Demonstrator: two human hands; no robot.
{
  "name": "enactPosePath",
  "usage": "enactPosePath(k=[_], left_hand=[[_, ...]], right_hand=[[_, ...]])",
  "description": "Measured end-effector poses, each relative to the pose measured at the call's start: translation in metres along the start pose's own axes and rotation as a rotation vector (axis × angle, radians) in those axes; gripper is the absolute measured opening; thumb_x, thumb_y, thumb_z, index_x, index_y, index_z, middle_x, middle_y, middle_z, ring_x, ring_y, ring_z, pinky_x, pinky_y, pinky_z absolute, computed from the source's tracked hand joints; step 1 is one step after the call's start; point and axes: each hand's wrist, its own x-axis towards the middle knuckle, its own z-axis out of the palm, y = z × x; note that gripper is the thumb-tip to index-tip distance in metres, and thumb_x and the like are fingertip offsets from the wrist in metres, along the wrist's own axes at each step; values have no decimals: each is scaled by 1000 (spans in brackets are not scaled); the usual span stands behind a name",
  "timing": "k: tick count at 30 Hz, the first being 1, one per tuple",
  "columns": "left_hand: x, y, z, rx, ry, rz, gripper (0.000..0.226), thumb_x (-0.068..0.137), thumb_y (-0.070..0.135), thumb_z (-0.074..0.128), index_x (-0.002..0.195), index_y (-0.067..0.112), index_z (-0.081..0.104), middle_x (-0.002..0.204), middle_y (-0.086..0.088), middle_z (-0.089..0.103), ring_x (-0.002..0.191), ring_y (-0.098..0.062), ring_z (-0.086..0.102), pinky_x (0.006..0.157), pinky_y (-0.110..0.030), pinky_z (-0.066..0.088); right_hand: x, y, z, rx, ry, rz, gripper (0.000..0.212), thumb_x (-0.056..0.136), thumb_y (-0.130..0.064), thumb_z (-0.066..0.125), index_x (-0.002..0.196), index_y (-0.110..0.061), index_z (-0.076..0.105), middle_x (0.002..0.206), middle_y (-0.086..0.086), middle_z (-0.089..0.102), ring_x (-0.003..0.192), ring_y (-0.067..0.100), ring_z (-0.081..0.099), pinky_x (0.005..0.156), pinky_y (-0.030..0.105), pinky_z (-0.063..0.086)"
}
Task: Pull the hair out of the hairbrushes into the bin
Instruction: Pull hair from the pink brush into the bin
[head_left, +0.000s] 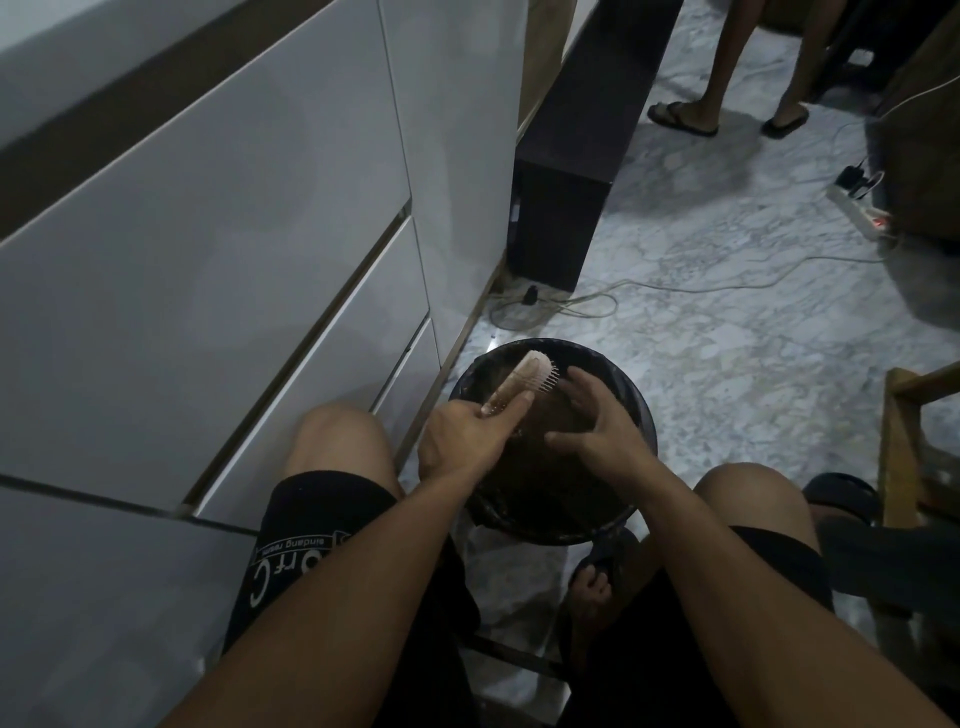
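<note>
Left hand (467, 434) grips hairbrush (524, 382); right hand (597, 421) splayed above bin (636, 410).

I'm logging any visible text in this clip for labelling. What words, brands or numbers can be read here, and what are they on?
"sindang", with a second word after it too blurred to read: small white print, seen upside down, on the left leg of the black shorts.
Large white letters below it on the same shorts, roughly "r f C": only partly visible, not surely readable.
Hairbrush, bin, power strip: no readable text.
</note>
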Motion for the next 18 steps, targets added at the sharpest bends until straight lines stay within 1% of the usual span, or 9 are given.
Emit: enactPosePath(k=[1, 3, 4, 6, 7, 9, 11, 15, 18], left_hand=[[-1, 0, 2, 13, -7, 8, 68, 64, 84, 59, 68, 18, 73, 67, 0, 69, 69, -17, 68, 58, -30, 52], [-3, -1, 4, 45, -30, 20, 67, 66, 84, 58, 66, 18, 70, 66, 0, 67, 69, -18, 67, 55, -27, 45], [-4, -1, 4, 51, -36, 23, 66, 67, 84, 58, 64, 19, 69, 65, 0, 66, 69, -18, 67, 55, -27, 44], [-1, -2, 2, 35, -29, 11, 68, 64, 85, 57, 62, 19, 68, 68, -2, 68, 71, -20, 68, 57, -29, 48], [1, -2, 0, 26, -19, -5, 71, 61, 87, 55, 63, 18, 70, 71, -4, 70, 72, -22, 68, 60, -31, 52], [5, -3, -4, 36, 2, -37, 78, 56, 90, 53, 69, 16, 72, 76, -6, 71, 75, -25, 69, 62, -32, 52], [7, -3, -6, 94, 10, -32, 83, 54, 93, 50, 73, 15, 73, 77, -7, 71, 76, -26, 68, 61, -31, 51], [3, -2, -1, 207, 15, 8, 81, 58, 92, 51, 74, 16, 73, 73, -3, 69, 71, -23, 66, 53, -27, 43], [4, -5, 1, 215, 11, 9, 78, 60, 90, 52, 72, 16, 72, 73, -4, 69, 71, -23, 66, 53, -27, 41]], right_hand=[[-2, 0, 3, 3, -19, 6, 87, 74, -8, 78, 148, -23, 33, 136, -8, 53, 126, 8, 46, 104, 31, 39], [-5, -3, 7, -17, -35, 10, 71, 80, -9, 75, 142, -17, 42, 126, -4, 62, 116, 9, 56, 93, 23, 45], [-6, -4, 7, -43, -33, -4, 56, 84, -11, 71, 135, -16, 50, 120, -2, 66, 110, 11, 60, 88, 22, 48], [-6, -8, 7, -142, -26, -33, 21, 93, -16, 60, 113, -15, 65, 101, 1, 69, 97, 15, 64, 83, 27, 50], [-6, -10, 7, -183, -22, -32, 16, 97, -18, 53, 99, -16, 68, 91, 1, 67, 88, 15, 63, 78, 28, 49], [-4, -9, 5, -242, 14, -17, 31, 101, -21, 42, 78, -20, 62, 75, 0, 61, 72, 14, 56, 66, 29, 44], [-2, -4, 1, -306, 87, 15, 35, 101, -23, 39, 70, -22, 56, 70, -2, 58, 68, 16, 54, 65, 32, 43], [1, 1, -3, -448, 267, 129, 27, 92, -14, 40, 73, -22, 57, 76, 0, 62, 75, 24, 59, 72, 40, 50], [1, -1, -1, -504, 356, 162, 26, 85, -9, 40, 78, -23, 60, 84, 4, 65, 79, 27, 59, 72, 38, 51]])
